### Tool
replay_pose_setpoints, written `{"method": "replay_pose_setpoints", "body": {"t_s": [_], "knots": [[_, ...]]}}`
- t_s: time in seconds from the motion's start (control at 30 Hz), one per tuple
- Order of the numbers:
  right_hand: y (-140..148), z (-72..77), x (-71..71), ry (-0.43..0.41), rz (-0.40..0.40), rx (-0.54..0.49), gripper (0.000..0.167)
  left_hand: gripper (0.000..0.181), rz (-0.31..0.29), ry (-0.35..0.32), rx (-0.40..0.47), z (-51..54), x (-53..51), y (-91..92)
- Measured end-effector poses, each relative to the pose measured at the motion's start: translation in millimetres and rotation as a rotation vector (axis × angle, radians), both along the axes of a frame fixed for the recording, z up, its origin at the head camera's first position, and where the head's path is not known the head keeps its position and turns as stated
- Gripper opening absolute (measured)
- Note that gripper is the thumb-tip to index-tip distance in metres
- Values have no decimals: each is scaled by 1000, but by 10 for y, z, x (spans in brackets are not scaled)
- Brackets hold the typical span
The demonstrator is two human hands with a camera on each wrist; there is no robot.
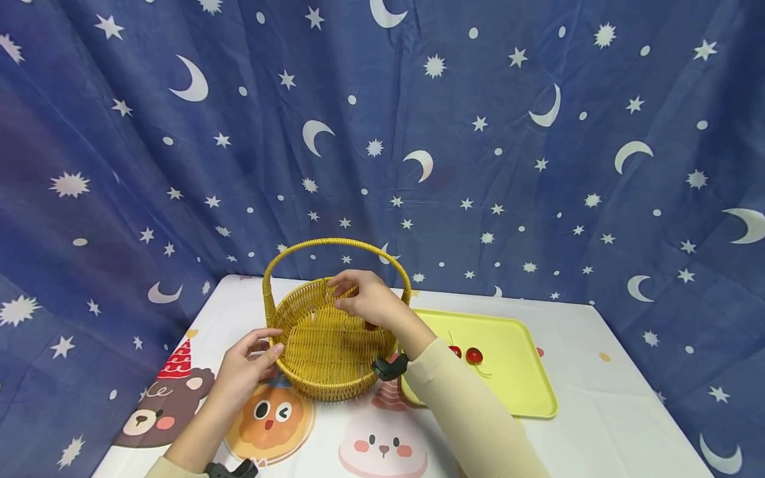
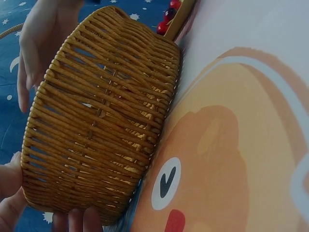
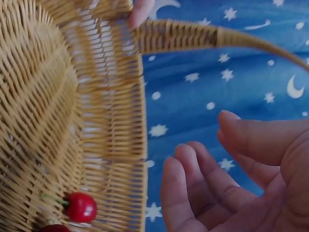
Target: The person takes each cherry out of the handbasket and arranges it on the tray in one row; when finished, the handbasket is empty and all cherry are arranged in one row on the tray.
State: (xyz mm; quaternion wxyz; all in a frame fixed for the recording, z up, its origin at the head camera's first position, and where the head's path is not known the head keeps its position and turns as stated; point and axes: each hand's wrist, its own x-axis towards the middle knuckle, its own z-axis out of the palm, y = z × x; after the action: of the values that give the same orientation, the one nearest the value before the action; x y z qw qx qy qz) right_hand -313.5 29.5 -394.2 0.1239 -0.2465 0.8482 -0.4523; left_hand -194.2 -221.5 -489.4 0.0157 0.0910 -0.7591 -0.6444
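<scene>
A yellow wicker basket (image 1: 325, 388) with a tall arched handle stands on the table. My left hand (image 1: 248, 362) holds its left side by the rim, near the foot of the handle. Above the inside of the basket hovers my right hand (image 1: 373, 302), fingers loosely bent and apart, with nothing between them in the right wrist view. One red cherry (image 3: 81, 207) with a green stem lies inside the basket, and a second, darker cherry (image 3: 55, 228) is cut off by the frame edge. The right hand hides part of the basket's far side in the head view.
Right of the basket, partly behind my right forearm, lies a yellow tray (image 1: 528, 385). Cherries with thin stems rest on it, one cherry (image 1: 474, 356) in plain sight. A white cartoon-print tablecloth (image 1: 603, 411) covers the table, and a blue star-patterned curtain (image 1: 454, 166) hangs behind.
</scene>
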Motion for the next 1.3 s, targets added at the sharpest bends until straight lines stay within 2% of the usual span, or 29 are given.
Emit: {"method": "replay_pose_setpoints", "body": {"t_s": [0.13,0.27,0.4,0.57,0.7,0.83,1.0,1.13,1.3], "knots": [[-89,-119,-150,10,-56,91,35,44,-5,3,8,9,6,2],[-125,-283,-242,23,-54,254,44,44,1,-6,23,3,-3,5],[-134,-403,-273,36,-54,361,49,43,-2,-8,29,3,-6,10],[-157,-480,-294,91,-122,437,47,43,0,-7,34,3,-1,27],[-203,-542,-280,144,-140,517,34,43,2,-8,39,-12,2,45],[-235,-585,-289,159,-104,539,23,41,1,-6,20,-18,-6,46],[-287,-573,-301,184,-40,489,22,42,9,-10,11,-10,-2,38],[-346,-453,-240,183,3,403,25,42,0,-5,0,-13,-5,31],[-379,-218,-63,164,67,319,26,41,10,-13,-11,0,-13,14]]}}
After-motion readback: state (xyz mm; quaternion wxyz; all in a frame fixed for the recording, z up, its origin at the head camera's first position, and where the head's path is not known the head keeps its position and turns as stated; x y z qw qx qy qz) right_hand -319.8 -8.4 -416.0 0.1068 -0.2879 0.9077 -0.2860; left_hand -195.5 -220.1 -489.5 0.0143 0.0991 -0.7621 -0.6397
